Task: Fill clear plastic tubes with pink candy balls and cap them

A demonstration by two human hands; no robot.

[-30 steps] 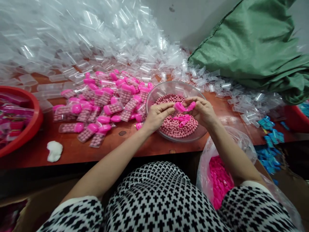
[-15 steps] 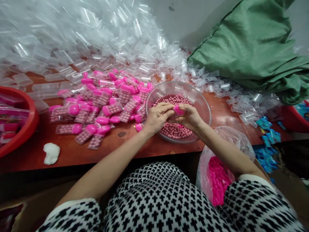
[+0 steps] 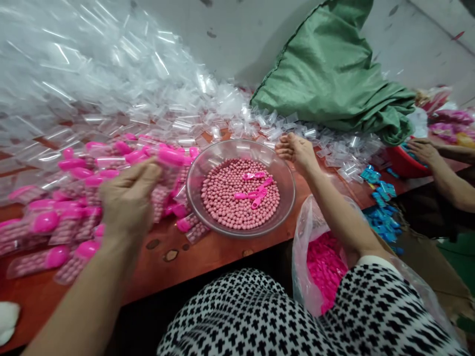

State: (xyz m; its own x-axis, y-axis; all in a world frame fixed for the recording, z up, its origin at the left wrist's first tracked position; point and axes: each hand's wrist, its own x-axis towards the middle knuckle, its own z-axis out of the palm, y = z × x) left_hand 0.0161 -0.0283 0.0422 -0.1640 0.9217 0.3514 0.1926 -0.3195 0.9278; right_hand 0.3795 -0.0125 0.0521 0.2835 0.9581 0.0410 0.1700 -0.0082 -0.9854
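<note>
My left hand (image 3: pixel 128 202) is closed around a small clear bottle of pink beads with a bright pink cap (image 3: pixel 171 157). It hangs over the pile of similar filled bottles (image 3: pixel 74 212) on the left of the table. My right hand (image 3: pixel 297 152) is above the back right rim of the clear bowl (image 3: pixel 241 232), beside loose empty clear bottles (image 3: pixel 322 143). Its fingers are loosely bent and apart, with nothing visible in them. Inside the bowl are pink beads (image 3: pixel 222 198) with several small pink plastic spoons (image 3: pixel 260 193) on top.
Empty clear bottles (image 3: pixel 92 64) are heaped along the wall. A green sack (image 3: pixel 326 74) leans behind. A plastic bag of pink pieces (image 3: pixel 302 247) hangs by the table's front edge. Blue pieces (image 3: pixel 386 217) lie to the right, near another person's hands (image 3: pixel 425 151) at a red tub (image 3: pixel 399 160).
Both hands were together over the bowl at a pink cap. My left hand has moved left with the capped bottle, and my right hand has moved toward the empty bottles. The view has shifted right.
</note>
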